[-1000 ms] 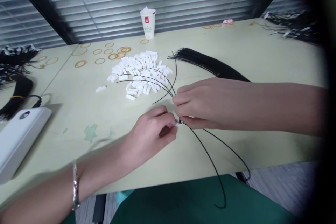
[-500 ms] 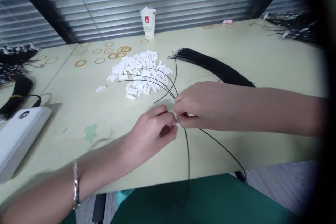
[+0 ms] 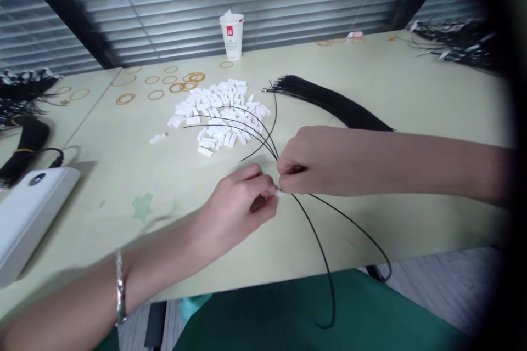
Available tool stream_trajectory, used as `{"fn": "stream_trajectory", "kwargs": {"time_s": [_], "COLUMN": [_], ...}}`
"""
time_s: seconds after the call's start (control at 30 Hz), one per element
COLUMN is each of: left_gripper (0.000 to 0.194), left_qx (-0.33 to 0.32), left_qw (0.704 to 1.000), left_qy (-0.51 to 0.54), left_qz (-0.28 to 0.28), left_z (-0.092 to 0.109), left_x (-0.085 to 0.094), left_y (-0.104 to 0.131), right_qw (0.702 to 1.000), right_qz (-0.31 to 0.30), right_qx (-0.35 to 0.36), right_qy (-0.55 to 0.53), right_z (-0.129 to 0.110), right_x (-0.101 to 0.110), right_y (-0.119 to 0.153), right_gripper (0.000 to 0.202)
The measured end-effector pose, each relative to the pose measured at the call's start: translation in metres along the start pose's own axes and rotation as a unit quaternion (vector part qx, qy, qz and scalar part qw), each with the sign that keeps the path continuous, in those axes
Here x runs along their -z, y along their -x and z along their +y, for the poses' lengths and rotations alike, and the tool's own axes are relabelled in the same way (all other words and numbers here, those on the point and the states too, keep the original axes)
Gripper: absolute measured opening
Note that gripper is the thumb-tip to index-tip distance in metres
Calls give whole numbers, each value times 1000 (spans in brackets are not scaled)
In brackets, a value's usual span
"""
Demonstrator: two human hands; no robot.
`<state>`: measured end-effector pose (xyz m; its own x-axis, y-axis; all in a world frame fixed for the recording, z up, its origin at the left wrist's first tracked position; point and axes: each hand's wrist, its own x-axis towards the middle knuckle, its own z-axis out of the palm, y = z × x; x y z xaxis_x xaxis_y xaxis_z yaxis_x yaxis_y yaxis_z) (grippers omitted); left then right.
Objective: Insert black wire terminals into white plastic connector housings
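My left hand (image 3: 242, 205) pinches a small white plastic connector (image 3: 278, 192), mostly hidden by the fingertips. Right against it, the fingers of my right hand (image 3: 304, 167) are closed on thin black wires (image 3: 255, 126). Several wire ends fan out from that hand to the upper left, over the pile of white connectors (image 3: 222, 104). Two wire lengths trail below it, one curving down past the table edge in front of the green cloth. Whether a wire tip sits inside the held connector cannot be made out.
Behind my right arm lies a thick bundle of black wires (image 3: 329, 100). A paper cup (image 3: 233, 38) stands near the blinds, with rubber bands (image 3: 177, 86) scattered left of it. At left are a white power bank (image 3: 35, 219) and more wire bundles (image 3: 24, 142); another heap (image 3: 457, 44) lies far right.
My right hand has shifted slightly, and its fingers have curled tighter. The near trailing wire has swung to the right. My left hand has stayed in place.
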<state>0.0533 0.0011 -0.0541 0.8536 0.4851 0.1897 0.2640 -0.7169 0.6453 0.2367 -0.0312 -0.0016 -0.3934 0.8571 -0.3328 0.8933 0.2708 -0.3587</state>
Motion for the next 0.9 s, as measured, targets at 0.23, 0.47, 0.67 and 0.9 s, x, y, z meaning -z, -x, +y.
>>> {"fn": "stream_trajectory", "kwargs": {"time_s": [0.23,0.47,0.67,0.9], "left_gripper": [15,16,16,16], "left_qx": [1,6,8,5], "left_qw": [1000,1000,1000,1000], "left_qy": [2,4,10,4], "left_qz": [-1,-4,-2,-2], "left_z": [1,1,0,1], "left_x": [0,0,0,0], "left_y": [0,1,0,0], "right_qw": [997,999,1000,1000], "right_qz": [-17,-18,-1,-7], "right_qx": [-52,-28,-11,-26], "right_qy": [-45,-35,-9,-16], "right_z": [-1,-4,-3,-5], "right_x": [0,1,-1,0], "right_y": [-1,1,-1,1], "right_gripper": [31,33,32,34]}}
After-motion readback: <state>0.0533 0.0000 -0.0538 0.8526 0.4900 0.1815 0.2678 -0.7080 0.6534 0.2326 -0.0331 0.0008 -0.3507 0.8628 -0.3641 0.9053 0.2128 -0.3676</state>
